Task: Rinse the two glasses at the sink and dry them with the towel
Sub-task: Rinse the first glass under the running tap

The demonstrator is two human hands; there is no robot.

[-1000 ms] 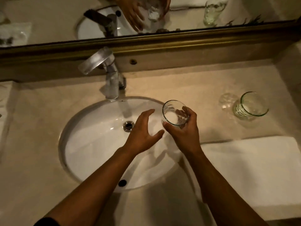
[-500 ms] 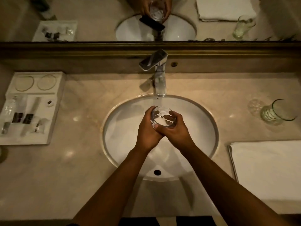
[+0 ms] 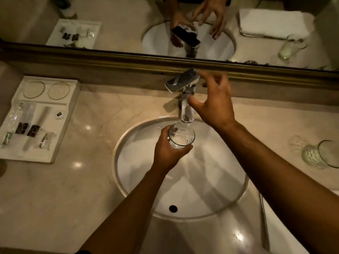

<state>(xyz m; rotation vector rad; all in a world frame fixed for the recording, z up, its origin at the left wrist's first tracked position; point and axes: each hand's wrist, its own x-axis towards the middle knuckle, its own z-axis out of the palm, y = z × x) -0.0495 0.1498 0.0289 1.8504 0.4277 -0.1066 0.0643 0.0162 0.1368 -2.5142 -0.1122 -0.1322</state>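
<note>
- A white amenity tray (image 3: 39, 156) sits at the far left of the marble counter (image 3: 77, 195), with two round coasters in its upper section and small wrapped toiletries, one a shower cap packet, in the lower sections.
- The oval white sink (image 3: 211, 204) lies in the middle of the counter, with a dark overflow hole at its near wall.
- The left hand (image 3: 167, 149) holds a clear glass (image 3: 181, 136) above the basin, fingers and thumb curled round its lower wall, the mouth facing up and tipped slightly toward the camera.
- That glass is directly under the chrome faucet (image 3: 186, 99) spout, just below it and not touching; whether water runs cannot be told.
- The right hand (image 3: 213, 99) is at the right side of the faucet, fingers spread wide and somewhat blurred, near the lever; whether it touches the lever cannot be told.
- A folded white towel (image 3: 286, 233) lies on the counter to the right of the sink, only its left edge showing past the right forearm.
- The second glass (image 3: 320, 154), green-rimmed, lies on its side at the far right of the counter, well apart from the sink, mouth turned right.
- A mirror (image 3: 117, 22) with a dull gold frame runs along the top and repeats the hands, faucet, towel and glass.
</note>
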